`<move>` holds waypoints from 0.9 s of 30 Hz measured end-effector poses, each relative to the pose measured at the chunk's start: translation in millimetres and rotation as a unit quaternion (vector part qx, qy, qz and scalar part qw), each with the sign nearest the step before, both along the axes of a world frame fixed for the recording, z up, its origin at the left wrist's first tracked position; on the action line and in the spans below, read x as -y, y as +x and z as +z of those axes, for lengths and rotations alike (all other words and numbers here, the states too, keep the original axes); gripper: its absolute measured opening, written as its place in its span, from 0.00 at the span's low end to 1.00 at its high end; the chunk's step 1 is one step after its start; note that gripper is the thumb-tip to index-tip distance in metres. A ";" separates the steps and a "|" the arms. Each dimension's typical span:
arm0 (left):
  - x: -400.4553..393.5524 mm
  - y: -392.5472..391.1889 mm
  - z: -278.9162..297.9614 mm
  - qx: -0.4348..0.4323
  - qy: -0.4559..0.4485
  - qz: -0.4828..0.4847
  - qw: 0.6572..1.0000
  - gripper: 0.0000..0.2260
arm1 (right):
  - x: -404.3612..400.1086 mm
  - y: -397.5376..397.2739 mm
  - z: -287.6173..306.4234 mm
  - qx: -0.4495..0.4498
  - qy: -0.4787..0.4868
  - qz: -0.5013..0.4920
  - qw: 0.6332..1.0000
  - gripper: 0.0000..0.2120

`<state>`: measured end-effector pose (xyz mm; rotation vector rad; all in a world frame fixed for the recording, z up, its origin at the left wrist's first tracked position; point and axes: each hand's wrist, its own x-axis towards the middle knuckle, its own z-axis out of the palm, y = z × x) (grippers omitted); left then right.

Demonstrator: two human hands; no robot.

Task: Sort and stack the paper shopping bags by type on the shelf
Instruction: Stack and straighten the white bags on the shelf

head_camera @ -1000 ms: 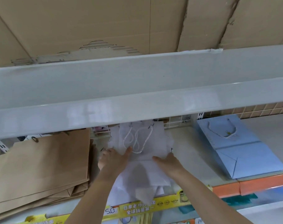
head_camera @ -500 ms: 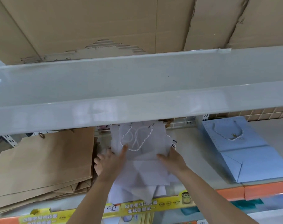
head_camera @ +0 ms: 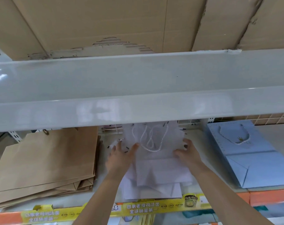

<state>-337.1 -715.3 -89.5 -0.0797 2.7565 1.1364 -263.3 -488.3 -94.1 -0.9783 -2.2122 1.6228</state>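
A stack of white paper bags (head_camera: 160, 169) with twisted white cord handles lies flat in the middle of the shelf (head_camera: 201, 143). My left hand (head_camera: 120, 156) presses on the stack's left edge with its fingers spread. My right hand (head_camera: 186, 153) rests against the right edge of the top bag, fingers fairly straight. Left of them lies a pile of brown kraft bags (head_camera: 47, 161). A light blue bag (head_camera: 250, 155) with a cord handle lies flat on the right.
A grey upper shelf board (head_camera: 138, 88) overhangs the bags and hides the back of the shelf. Cardboard boxes (head_camera: 105, 21) sit on top of it. A wire grid (head_camera: 268, 119) backs the shelf. Yellow price labels (head_camera: 143, 207) line the orange front rail.
Both hands have slid further back along the sides of the white bags, pushing the stack deeper onto the shelf. The view has shifted slightly.
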 end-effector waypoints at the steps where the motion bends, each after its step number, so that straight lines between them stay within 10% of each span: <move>1: 3.0 -1.8 0.2 0.004 -0.028 -0.003 1.000 0.38 | -0.1 1.8 -3.1 0.031 0.004 -0.007 0.999 0.28; 9: -1.0 10.2 -3.0 -0.015 0.151 -0.034 0.988 0.27 | 10.1 8.8 -11.2 0.028 -0.034 0.009 0.999 0.25; 22: -6.9 27.8 -5.0 -0.062 -0.138 0.013 0.988 0.19 | -29.1 17.1 -6.4 0.027 0.087 -0.102 0.991 0.10; 27: -22.7 31.2 -4.8 -0.071 -0.085 -0.045 0.993 0.08 | -35.0 25.6 8.9 0.006 0.068 -0.111 0.991 0.13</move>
